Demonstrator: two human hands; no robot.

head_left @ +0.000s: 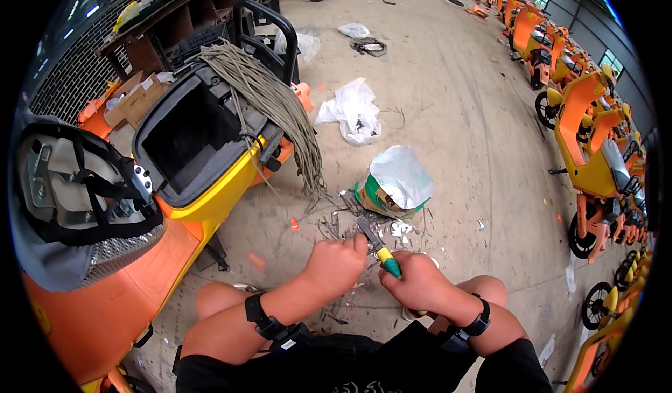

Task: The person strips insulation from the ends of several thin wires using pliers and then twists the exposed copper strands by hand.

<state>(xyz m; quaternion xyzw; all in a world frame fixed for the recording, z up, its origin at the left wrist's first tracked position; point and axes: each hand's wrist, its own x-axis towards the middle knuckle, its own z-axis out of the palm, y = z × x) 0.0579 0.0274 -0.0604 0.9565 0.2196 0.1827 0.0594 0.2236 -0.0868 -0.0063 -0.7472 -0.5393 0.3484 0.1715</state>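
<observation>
A knife with a green and yellow handle (388, 261) and a grey blade is in my right hand (418, 281), whose fingers are wrapped around the handle. The blade tilts up and away to the left. Close against it, my left hand (337, 263) is closed with its thumb beside the blade; whatever its fingers hold is hidden. Both hands are in front of my bent knees, above a floor strewn with dark strips and white scraps (401, 230). Just beyond them stands a green bucket (371, 200) lined with a whitish bag.
At my left is an orange and yellow scooter (133, 281) with an open black storage box (189, 137). A bundle of grey-green cables (266, 92) hangs over the box. A grey bag (52, 246) sits nearer. White plastic (353, 109) lies ahead; orange scooters (584, 141) line the right.
</observation>
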